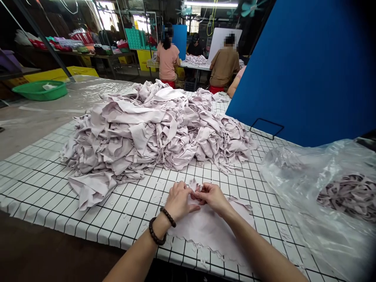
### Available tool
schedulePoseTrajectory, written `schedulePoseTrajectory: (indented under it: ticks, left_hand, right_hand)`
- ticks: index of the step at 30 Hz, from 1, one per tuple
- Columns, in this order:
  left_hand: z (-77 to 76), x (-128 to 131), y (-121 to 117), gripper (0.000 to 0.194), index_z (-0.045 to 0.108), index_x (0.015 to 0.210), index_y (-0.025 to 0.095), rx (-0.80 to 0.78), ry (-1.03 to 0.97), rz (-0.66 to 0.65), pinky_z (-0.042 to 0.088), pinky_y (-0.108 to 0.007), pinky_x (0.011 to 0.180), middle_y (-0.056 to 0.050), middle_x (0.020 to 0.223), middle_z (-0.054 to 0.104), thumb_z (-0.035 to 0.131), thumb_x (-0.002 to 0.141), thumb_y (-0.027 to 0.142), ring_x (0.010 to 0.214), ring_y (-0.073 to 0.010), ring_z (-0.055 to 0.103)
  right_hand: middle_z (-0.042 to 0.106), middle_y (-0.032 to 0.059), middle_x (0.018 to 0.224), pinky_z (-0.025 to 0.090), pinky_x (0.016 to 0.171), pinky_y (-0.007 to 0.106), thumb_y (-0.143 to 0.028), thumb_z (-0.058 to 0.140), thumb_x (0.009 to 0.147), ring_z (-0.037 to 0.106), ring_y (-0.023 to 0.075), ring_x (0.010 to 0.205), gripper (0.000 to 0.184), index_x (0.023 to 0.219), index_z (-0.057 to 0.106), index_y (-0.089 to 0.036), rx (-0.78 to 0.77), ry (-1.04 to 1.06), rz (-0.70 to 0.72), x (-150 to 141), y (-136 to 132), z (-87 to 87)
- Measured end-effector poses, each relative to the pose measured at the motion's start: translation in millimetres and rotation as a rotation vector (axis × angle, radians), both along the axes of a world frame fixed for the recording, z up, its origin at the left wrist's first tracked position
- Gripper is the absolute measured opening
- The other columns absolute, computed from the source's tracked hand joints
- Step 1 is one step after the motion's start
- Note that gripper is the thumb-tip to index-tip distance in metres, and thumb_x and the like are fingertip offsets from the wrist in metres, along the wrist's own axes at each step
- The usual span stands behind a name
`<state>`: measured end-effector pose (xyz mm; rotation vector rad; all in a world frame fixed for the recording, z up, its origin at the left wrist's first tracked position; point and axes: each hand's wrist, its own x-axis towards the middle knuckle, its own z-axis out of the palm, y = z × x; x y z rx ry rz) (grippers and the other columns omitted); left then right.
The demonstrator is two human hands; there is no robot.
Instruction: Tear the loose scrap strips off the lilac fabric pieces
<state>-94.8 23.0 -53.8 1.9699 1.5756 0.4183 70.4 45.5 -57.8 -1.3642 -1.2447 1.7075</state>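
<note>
One pale fabric piece (205, 231) lay on the checked cloth (116, 223), nearer than the heap (164, 133). At the piece's far edge, the right hand (215, 198) pinched it between closed fingertips; the left hand (178, 202) curled its fingers alongside, thumb apart, its hold unclear.

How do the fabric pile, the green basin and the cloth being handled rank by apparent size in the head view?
Largest to smallest:
1. fabric pile
2. cloth being handled, partly covered
3. green basin, farther back, so its real size is unsure
</note>
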Motion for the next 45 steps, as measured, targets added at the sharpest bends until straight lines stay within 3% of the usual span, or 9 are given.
schedulePoseTrajectory:
  ticks: [5,9,16,33,45]
  left_hand:
    - [-1.5,5,2,0.029,0.070,0.079,0.026,-0.053,-0.011,0.028,0.034,-0.037,0.086,-0.005,0.098,0.052,0.075,0.063,0.051,0.099,-0.0252,0.044]
    - [-2.4,4,2,0.026,0.071,0.076,0.027,-0.057,-0.020,0.046,0.033,-0.038,0.086,-0.005,0.097,0.053,0.072,0.066,0.050,0.099,-0.0255,0.045]
    - [-4.3,4,0,0.028,0.072,0.074,0.026,-0.028,-0.039,0.063,0.034,-0.037,0.087,-0.005,0.097,0.054,0.069,0.068,0.053,0.098,-0.0237,0.045]
    - [-12.4,3,-2,0.027,0.072,0.069,0.025,0.011,-0.107,0.106,0.035,-0.036,0.084,-0.004,0.093,0.056,0.074,0.063,0.051,0.095,-0.0239,0.046]
    - [-18.3,4,-3,0.029,0.071,0.066,0.025,0.025,-0.127,0.124,0.036,-0.036,0.084,-0.003,0.092,0.056,0.073,0.064,0.054,0.095,-0.0228,0.045]
  right_hand:
    - [0.055,-0.0040,0.053,0.036,0.046,0.022,-0.035,0.074,0.064,0.048,0.0098,0.047,0.026,0.071,0.056,-0.017,0.057,-0.064,0.020,10,0,-7.4]
    - [0.053,-0.0041,0.055,0.029,0.044,0.021,-0.034,0.073,0.065,0.043,0.0085,0.047,0.024,0.069,0.056,-0.017,0.109,-0.107,0.075,14,-4,-5.6]
    - [0.061,-0.0003,0.065,0.034,0.049,0.023,-0.037,0.069,0.069,0.049,0.0113,0.055,0.022,0.069,0.061,-0.017,0.192,-0.197,0.096,12,-12,4.7]
    - [0.061,0.0004,0.062,0.034,0.050,0.024,-0.041,0.064,0.073,0.051,0.0135,0.056,0.024,0.067,0.062,-0.018,0.297,-0.350,0.106,13,-16,-1.3]
    - [0.054,-0.0023,0.062,0.031,0.049,0.022,-0.027,0.056,0.074,0.044,0.0095,0.055,0.014,0.064,0.056,-0.017,0.361,-0.452,0.330,17,-5,10.1]
